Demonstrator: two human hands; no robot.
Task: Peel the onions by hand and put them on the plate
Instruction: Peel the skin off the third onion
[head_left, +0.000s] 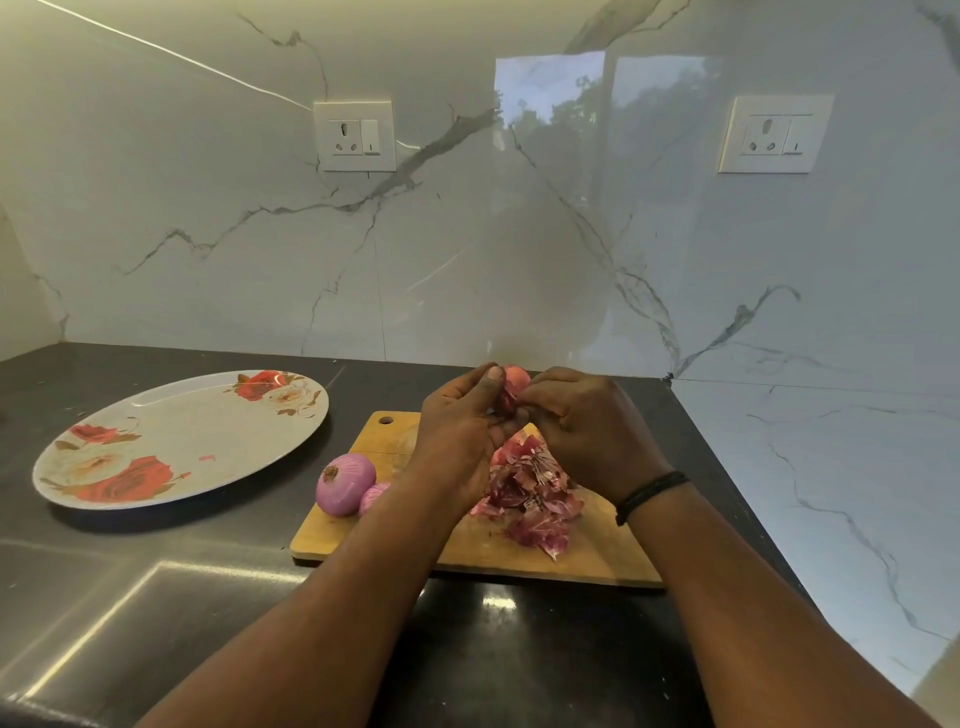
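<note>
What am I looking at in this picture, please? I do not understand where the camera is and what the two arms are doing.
There is no machine here. The single picture comes from a camera worn on a person's head, looking forward and down, so the arms are that person's own.

The left hand and the right hand together hold a small pinkish onion above the pale wooden cutting board and appear to be peeling its skin. On the board lie a heap of dry purple onion skins and a peeled purple onion, with a second peeled onion partly hidden behind the left arm. To the left, on the dark stone counter, stands an oval white plate with red roses, with no onions on it.
</note>
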